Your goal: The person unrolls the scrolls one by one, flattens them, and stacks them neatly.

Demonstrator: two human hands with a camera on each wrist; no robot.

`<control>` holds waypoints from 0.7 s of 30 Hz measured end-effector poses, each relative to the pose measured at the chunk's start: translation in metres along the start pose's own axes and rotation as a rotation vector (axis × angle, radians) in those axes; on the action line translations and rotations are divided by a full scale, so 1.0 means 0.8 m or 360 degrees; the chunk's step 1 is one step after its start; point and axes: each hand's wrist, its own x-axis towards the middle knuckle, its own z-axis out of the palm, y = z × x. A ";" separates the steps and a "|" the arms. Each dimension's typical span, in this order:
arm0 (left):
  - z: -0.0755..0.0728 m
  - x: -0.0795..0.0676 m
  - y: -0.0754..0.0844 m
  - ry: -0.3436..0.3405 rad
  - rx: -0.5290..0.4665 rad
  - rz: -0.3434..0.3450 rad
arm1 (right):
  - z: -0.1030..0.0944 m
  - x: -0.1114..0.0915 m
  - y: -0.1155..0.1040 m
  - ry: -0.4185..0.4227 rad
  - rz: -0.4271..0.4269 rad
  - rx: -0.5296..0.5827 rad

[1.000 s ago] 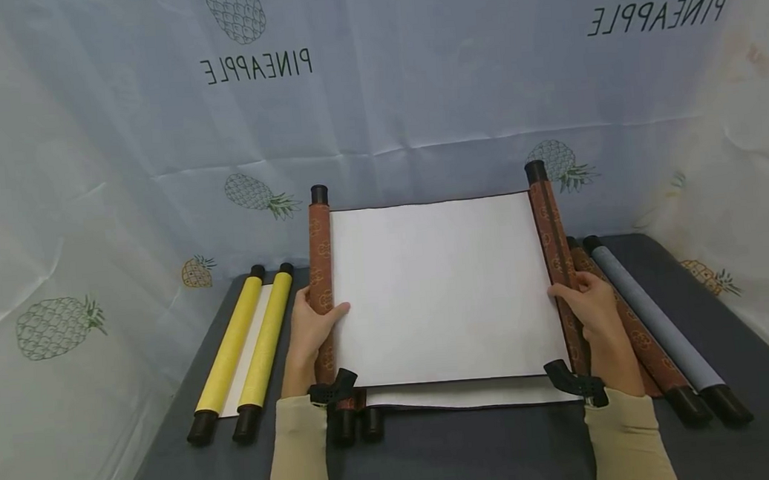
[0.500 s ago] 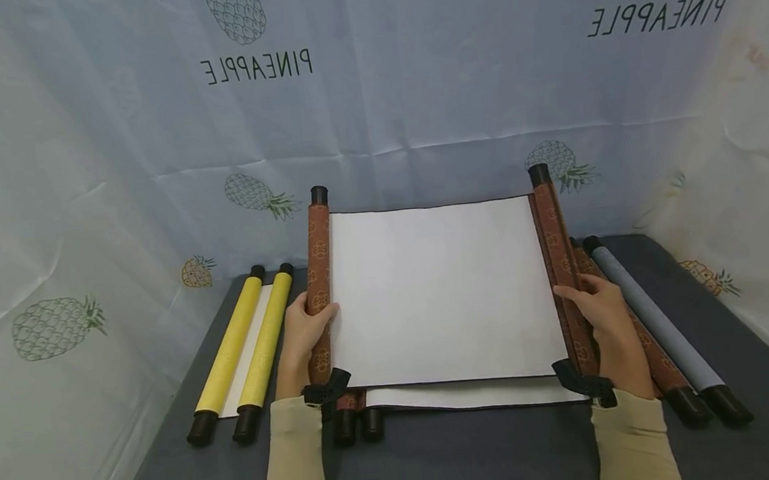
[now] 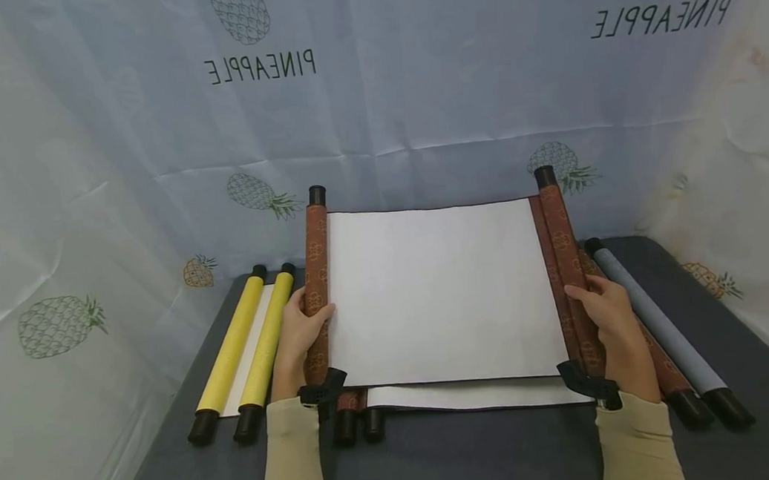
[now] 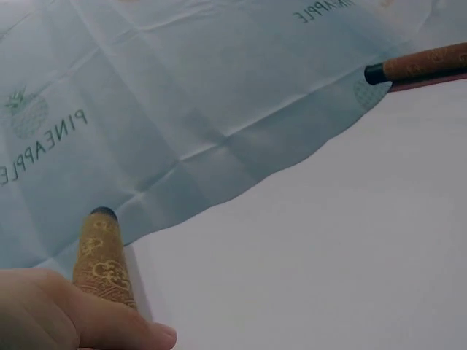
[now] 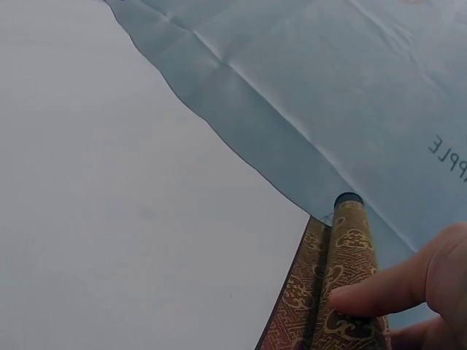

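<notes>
A partly unrolled hanging scroll with blank white paper is held up before me, tilted toward my view. My left hand grips its left brown brocade roller, thumb over the paper's edge. On the other side my right hand grips the right roller, its thumb lying across the brocade in the right wrist view. Between that roller and the paper shows a brocade strip. Black caps finish the upper roller ends; my hands and wrist straps cover the lower parts.
Beneath lies a second brown scroll, its white paper and black left knobs showing. To the left is a yellow scroll, slightly opened. A grey-blue roller lies at right on the dark table. A pineapple-print curtain hangs behind.
My hands have drawn apart, the left a little leftward and the right rightward. The right roller has turned outward, so more of the brocade strip beside the paper shows.
</notes>
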 end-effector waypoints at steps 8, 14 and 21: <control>0.001 0.005 0.009 -0.0155 -0.0040 -0.0207 | 0.000 0.001 0.000 0.0031 -0.0035 0.0118; 0.003 0.005 0.010 -0.0159 -0.0066 -0.0252 | -0.002 0.002 -0.001 0.0062 -0.0007 0.0162; 0.001 0.003 0.005 -0.0112 -0.0021 -0.0205 | -0.004 0.003 0.001 0.0090 0.0034 0.0197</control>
